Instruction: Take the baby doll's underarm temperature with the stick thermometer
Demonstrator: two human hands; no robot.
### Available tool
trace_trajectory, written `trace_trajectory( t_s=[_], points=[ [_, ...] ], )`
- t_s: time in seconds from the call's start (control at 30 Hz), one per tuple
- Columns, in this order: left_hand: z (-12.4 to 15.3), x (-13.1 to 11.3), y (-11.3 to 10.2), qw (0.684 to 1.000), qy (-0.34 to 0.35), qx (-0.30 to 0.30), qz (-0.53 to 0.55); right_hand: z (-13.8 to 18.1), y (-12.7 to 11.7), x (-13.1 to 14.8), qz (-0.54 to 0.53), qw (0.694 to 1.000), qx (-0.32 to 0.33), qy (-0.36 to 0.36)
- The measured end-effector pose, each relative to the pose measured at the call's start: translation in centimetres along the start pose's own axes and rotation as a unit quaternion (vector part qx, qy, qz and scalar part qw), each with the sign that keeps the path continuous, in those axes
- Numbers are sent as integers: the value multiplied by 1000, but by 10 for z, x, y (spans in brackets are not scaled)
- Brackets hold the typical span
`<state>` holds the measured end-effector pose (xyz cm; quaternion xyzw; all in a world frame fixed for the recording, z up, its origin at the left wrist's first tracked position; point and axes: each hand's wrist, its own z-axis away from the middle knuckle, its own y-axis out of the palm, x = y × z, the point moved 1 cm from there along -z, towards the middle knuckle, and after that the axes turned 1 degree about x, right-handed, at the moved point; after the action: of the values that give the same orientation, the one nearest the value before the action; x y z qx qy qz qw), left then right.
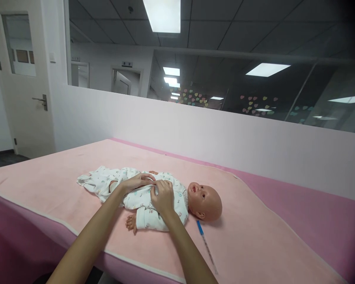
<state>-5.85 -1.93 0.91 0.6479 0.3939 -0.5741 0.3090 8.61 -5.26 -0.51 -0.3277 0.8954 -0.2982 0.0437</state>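
Note:
A baby doll (205, 201) in a white printed romper (142, 199) lies on its back on a pink blanket (248, 236), head to the right. My left hand (137, 181) rests over the doll's belly, fingers curled onto the romper's front. My right hand (163, 195) is on the doll's chest, fingers pinched on the romper fabric. The two hands meet at the middle of the romper's front.
A thin clear stick with a blue end (206, 245) lies on the blanket just below the doll's head. The blanket covers a table with a darker pink edge (328, 221). A low white partition (225, 138) with glass above stands behind. A door (23, 79) is at the left.

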Motion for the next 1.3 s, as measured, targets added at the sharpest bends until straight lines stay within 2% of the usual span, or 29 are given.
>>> trace_trajectory(
  t_s=[0.37,0.57,0.7,1.03,1.3],
  points=[
    [-2,-1,-3,999,-10,-5,-32,1,0,0,-7,999,15,28],
    [-2,0,-5,997,1,73,23,0,-1,1,-15,1000,1,22],
    [-4,4,-6,994,18,93,62,0,-1,1,-26,1000,1,16],
    [-8,14,-9,994,18,60,88,1,1,-1,-8,1000,5,9],
    [-4,8,-5,996,38,27,73,0,-1,0,-12,1000,4,3]
  ],
)
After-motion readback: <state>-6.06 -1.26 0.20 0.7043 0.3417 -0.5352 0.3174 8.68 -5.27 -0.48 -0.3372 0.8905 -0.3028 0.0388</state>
